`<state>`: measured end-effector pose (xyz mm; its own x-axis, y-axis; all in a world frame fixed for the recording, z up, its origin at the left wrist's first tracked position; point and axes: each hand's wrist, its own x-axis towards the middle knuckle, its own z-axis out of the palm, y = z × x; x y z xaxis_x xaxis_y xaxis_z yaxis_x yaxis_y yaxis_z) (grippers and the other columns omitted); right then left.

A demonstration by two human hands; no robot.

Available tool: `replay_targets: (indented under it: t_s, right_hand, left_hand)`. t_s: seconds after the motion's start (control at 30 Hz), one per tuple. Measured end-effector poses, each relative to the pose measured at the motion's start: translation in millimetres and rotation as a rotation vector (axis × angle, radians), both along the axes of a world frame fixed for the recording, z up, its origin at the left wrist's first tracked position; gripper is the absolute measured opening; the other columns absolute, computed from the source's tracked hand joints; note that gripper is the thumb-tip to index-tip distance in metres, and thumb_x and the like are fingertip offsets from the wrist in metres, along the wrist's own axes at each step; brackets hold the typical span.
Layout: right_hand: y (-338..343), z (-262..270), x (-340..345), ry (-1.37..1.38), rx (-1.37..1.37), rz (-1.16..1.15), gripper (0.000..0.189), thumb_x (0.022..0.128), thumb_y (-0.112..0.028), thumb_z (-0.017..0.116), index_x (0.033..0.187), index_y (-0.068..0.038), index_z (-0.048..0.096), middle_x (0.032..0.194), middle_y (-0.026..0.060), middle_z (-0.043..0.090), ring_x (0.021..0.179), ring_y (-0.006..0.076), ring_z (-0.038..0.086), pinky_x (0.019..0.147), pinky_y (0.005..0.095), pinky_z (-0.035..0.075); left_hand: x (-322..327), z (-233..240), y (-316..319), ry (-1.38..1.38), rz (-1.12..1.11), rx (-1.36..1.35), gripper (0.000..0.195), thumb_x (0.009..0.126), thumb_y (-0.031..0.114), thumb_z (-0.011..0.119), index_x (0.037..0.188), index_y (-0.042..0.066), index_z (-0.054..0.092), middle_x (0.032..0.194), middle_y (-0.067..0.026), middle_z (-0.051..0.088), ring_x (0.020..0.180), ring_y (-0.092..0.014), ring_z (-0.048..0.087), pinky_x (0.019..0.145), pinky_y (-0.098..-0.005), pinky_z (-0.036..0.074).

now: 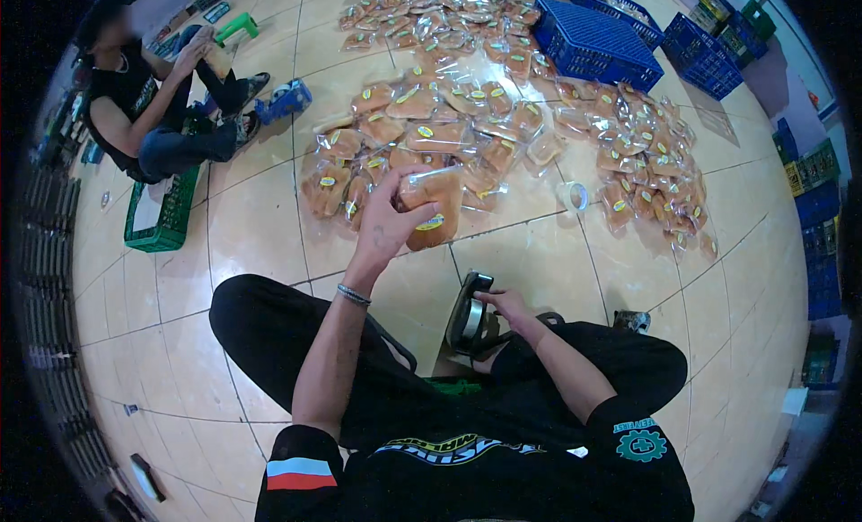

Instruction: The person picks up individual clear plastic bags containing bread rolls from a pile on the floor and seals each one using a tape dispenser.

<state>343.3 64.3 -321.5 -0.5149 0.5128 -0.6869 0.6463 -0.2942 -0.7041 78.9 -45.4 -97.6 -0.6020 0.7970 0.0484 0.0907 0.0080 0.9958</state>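
My left hand (pixel 389 216) grips a bread loaf in clear plastic (pixel 446 193), raised above the floor in front of me. A yellow label with writing shows near the loaf's lower end. Between my legs stands a black tape dispenser (pixel 465 316) with a tape roll in it. The fingers of my right hand (pixel 506 305) are on its upper side, by the roll; the fingertips are partly hard to make out. Just beyond the held loaf lies a pile of bagged bread (pixel 387 128), many packs bearing yellow labels.
More bagged bread lies in a right pile (pixel 650 158) and a far pile (pixel 431 17). A loose tape roll (pixel 576 196) rests between piles. Blue crates (pixel 596 40) stand behind. At left a person (pixel 128 98) sits by a green crate (pixel 161 216), holding a pack.
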Motion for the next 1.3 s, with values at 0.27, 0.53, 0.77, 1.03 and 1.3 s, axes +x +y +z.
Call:
replay_targets:
  t_s: [0.27,0.53,0.77,1.03,1.3]
  right_hand:
    - [-16,10,-15,0.451,1.045,0.229,0.018,0.08,-0.018,0.081,0.089,-0.003,0.076,0.088,0.0074,0.074,0.076,0.0169,0.069,0.075,0.0335,0.056]
    - [69,-27,-55,0.068,0.342,0.023,0.015,0.085,-0.013,0.078,0.097,-0.004,0.075,0.088,0.0051,0.073,0.079,0.0143,0.069,0.072,0.0307,0.056]
    - [77,132,-128,0.629,0.245,-0.106,0.03,0.083,-0.012,0.081,0.109,-0.003,0.072,0.088,-0.0016,0.07,0.082,0.0086,0.064,0.078,0.0259,0.052]
    - [46,188,-135,0.742,0.454,0.065,0.031,0.085,-0.017,0.08,0.113,-0.005,0.072,0.094,-0.0002,0.069,0.084,0.0086,0.063,0.084,0.0242,0.048]
    - [47,209,-123,0.69,0.094,0.023,0.023,0.092,-0.017,0.071,0.111,-0.003,0.074,0.105,0.0017,0.069,0.091,0.0097,0.062,0.081,0.0258,0.048]
  left_hand:
    - [-16,-23,-3,-0.089,0.066,-0.025,0.056,0.081,0.002,0.078,0.132,0.008,0.057,0.117,-0.0041,0.065,0.104,-0.014,0.064,0.09,-0.0294,0.053]
    - [-18,-27,2,-0.256,0.093,-0.054,0.052,0.078,0.004,0.078,0.127,0.006,0.06,0.114,-0.0049,0.068,0.106,-0.015,0.065,0.091,-0.03,0.053]
    - [-30,-49,-9,-0.23,-0.003,-0.181,0.053,0.076,0.008,0.081,0.126,0.007,0.062,0.113,-0.0056,0.069,0.103,-0.015,0.065,0.091,-0.0318,0.052]
    - [-13,-17,2,-0.262,-0.216,-0.123,0.056,0.075,0.002,0.079,0.127,0.005,0.061,0.116,-0.0037,0.067,0.108,-0.014,0.062,0.097,-0.0312,0.049]
    - [-1,17,-5,0.392,-0.218,-0.037,0.046,0.075,-0.007,0.075,0.118,0.008,0.069,0.115,-0.0045,0.07,0.105,-0.019,0.066,0.09,-0.0307,0.053]
